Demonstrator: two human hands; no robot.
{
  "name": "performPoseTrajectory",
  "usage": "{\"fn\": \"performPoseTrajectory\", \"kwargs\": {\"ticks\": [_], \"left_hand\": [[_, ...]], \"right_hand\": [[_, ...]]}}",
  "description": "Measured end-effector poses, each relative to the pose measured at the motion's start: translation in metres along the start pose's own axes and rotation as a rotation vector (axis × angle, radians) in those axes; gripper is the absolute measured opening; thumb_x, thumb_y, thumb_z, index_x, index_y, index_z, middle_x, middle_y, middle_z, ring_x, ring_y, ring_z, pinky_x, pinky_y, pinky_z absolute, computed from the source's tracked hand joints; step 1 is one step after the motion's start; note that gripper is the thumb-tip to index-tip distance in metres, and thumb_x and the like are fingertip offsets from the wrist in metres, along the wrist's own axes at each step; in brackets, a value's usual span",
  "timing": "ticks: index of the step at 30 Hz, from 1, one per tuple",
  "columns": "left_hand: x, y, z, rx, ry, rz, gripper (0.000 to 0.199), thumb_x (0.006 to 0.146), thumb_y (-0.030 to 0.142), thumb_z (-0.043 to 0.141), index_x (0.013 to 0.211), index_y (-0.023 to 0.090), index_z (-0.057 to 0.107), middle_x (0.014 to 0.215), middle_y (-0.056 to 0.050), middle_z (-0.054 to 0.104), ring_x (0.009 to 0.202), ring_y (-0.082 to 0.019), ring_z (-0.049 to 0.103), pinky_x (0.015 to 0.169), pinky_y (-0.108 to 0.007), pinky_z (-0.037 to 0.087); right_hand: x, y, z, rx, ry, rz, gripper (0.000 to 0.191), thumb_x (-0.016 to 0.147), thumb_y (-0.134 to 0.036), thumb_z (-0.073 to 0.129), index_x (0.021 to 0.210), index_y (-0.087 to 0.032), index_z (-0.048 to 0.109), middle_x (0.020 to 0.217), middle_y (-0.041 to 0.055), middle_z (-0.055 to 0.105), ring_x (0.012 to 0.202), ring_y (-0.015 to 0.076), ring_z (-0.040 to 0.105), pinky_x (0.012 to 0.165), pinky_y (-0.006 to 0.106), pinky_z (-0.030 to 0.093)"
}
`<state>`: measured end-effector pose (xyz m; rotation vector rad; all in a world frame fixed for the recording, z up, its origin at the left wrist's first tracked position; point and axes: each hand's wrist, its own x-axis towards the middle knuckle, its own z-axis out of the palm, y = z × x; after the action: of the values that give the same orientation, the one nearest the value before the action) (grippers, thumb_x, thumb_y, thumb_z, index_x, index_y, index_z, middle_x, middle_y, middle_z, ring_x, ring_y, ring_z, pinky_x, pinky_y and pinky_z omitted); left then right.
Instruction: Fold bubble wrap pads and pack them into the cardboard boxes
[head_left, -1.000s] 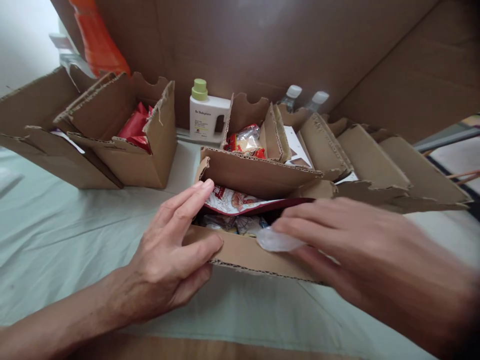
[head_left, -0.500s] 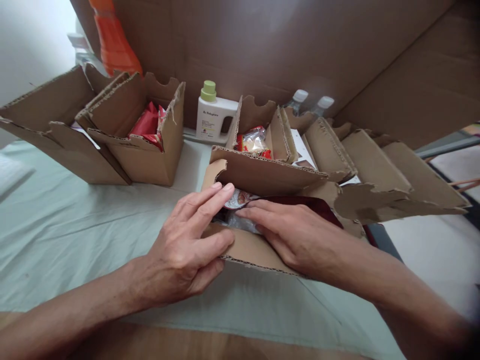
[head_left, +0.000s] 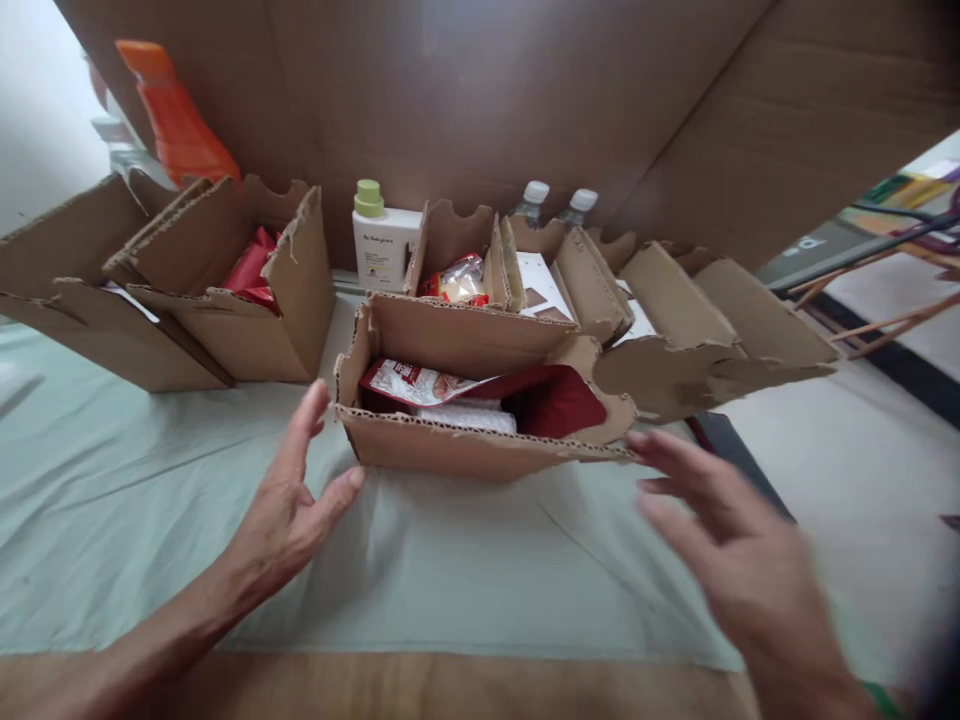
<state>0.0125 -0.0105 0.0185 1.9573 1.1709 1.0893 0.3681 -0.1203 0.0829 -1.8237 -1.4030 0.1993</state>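
Note:
In front of me a narrow open cardboard box stands crosswise on a pale green cloth. Inside lie a dark red packet with a white printed part and a piece of whitish bubble wrap. My left hand is beside the box's left end, thumb and fingers apart, with nothing in it. At the right end, my right hand is blurred by motion, its fingers stretched toward the box's corner. Whether its fingertips touch the cardboard I cannot tell.
Several more cardboard boxes stand behind, one with a red packet, another with a clear-and-red snack packet. A white bottle with a green cap, an orange bottle and clear bottles with white caps stand near the tall cardboard wall.
Both hands have come out of the box and moved apart to its two ends. The red packet and bubble wrap inside are now uncovered. The view has shifted.

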Motion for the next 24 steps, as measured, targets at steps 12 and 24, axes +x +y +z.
{"fn": "performPoseTrajectory", "kwargs": {"ticks": [12, 24], "left_hand": [[-0.006, 0.03, 0.033, -0.217, 0.11, -0.201, 0.053, 0.098, 0.053, 0.051, 0.138, 0.019, 0.055, 0.14, -0.012, 0.063, 0.132, -0.031, 0.055, 0.113, -0.046, 0.043], [0.026, 0.139, -0.038, -0.133, 0.426, 0.135, 0.04, 0.101, 0.041, 0.057, 0.138, 0.027, 0.059, 0.136, -0.003, 0.065, 0.135, -0.026, 0.055, 0.119, -0.039, 0.041]], "right_hand": [[-0.02, -0.022, 0.068, 0.233, -0.144, 0.019, 0.041, 0.095, -0.059, 0.055, 0.103, -0.021, 0.067, 0.102, 0.0084, 0.073, 0.095, 0.0284, 0.066, 0.083, 0.043, 0.053], [0.017, -0.12, -0.014, 0.383, 0.035, -0.271, 0.029, 0.094, -0.046, 0.069, 0.109, -0.022, 0.073, 0.1, 0.0038, 0.075, 0.086, 0.0214, 0.067, 0.079, 0.04, 0.055]]}}
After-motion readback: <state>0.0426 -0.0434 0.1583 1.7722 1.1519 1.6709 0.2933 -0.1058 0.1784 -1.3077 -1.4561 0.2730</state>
